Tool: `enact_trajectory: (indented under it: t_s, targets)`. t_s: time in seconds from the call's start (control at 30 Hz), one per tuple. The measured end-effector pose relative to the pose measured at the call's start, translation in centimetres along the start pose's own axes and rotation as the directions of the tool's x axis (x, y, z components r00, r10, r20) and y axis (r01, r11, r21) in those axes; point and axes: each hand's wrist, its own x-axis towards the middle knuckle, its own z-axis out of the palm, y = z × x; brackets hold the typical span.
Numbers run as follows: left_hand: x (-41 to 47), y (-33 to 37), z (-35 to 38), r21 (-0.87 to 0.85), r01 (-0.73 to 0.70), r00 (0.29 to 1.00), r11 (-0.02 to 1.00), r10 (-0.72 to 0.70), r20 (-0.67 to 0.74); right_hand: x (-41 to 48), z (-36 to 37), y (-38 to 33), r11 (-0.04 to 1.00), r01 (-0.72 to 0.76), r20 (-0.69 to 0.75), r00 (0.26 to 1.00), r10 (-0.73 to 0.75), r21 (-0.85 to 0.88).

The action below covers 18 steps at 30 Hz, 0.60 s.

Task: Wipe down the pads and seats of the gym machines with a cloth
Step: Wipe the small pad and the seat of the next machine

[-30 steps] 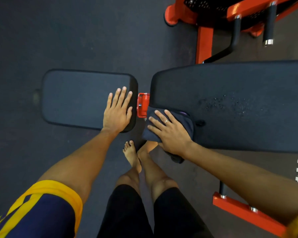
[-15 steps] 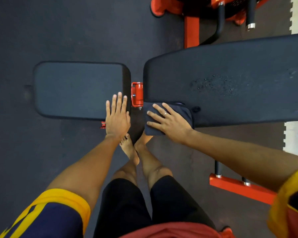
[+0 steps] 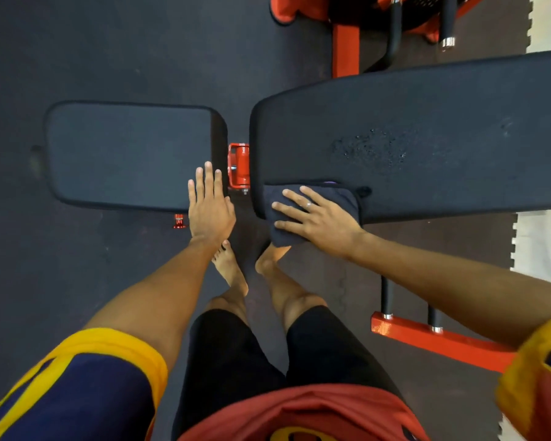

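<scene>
Short left sleeve at 7 o'clock: navy, yellow diagonal stripes, wide yellow cuff. At 4 o'clock, right sleeve: yellow cuff, red and navy behind it. At 6 o'clock, shirt front: red, curved yellow marking near bottom edge, partly cut off. Black shorts, close-fitting, ending just above knees. Both forearms bare below sleeves. Bare feet. Thin silvery ring on one finger of right hand.
</scene>
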Motion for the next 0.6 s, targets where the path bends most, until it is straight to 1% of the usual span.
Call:
enact_trajectory:
  t_s: [0.03, 0.1, 0.17, 0.2, 0.27, 0.3, 0.33, 0.4, 0.47, 0.5, 0.6]
  targets:
    - [-0.2, 0.7, -0.2, -0.035, 0.007, 1.0, 0.999, -0.007, 0.003, -1.7, 0.2, 0.4, 1.0, 0.005, -0.019, 1.0, -0.005, -0.001]
    - [-0.1, 2.1, -0.4, -0.134, -0.004, 1.0, 0.991, 0.006, 0.011, -3.3, 0.0, 0.8, 1.0, 0.008, -0.011, 1.0, -0.008, 0.002]
    - [-0.2, 3.3, 0.0, -0.225, -0.034, 0.999, 0.974, 0.035, 0.0, -1.8, -0.6, 1.2, 0.998, -0.058, -0.005, 0.998, 0.058, 0.031]
    - [-0.2, 4.0, 0.2, -0.278, -0.042, 0.999, 0.96, 0.042, -0.006, -0.3, -1.2, 2.0, 0.99, -0.129, -0.024, 0.991, 0.131, 0.056]
    - [0.2, 5.5, 0.4, -0.417, -0.032, 0.999, 0.908, 0.037, 0.002, 2.2, -2.2, 4.7, 0.932, -0.335, -0.044, 0.938, 0.344, 0.142]
    - [0.3, 6.1, 0.3, -0.477, -0.02, 0.999, 0.878, 0.03, 0.014, 2.9, -2.8, 6.6, 0.898, -0.409, -0.042, 0.907, 0.42, 0.162]
    - [0.5, 6.8, 0.2, -0.519, -0.012, 1.0, 0.855, 0.025, 0.017, 2.9, -3.2, 8.2, 0.876, -0.451, -0.038, 0.885, 0.463, 0.17]
    - [0.6, 7.8, 0.1, -0.573, 0.012, 1.0, 0.819, -0.004, 0.015, 1.4, -3.2, 9.8, 0.859, -0.476, -0.047, 0.869, 0.492, 0.188]
    - [0.5, 8.3, 0.1, -0.609, 0.034, 0.999, 0.792, -0.028, 0.02, -0.9, -3.0, 8.1, 0.856, -0.474, -0.071, 0.866, 0.496, 0.206]
    - [0.4, 8.7, 0.2, -0.627, 0.036, 0.999, 0.778, -0.04, 0.008, -1.8, -3.0, 6.8, 0.863, -0.454, -0.074, 0.874, 0.479, 0.223]
    - [0.8, 9.8, 0.3, -0.696, 0.026, 0.997, 0.718, -0.067, -0.032, -1.0, -2.7, 4.1, 0.886, -0.4, -0.008, 0.911, 0.413, 0.233]
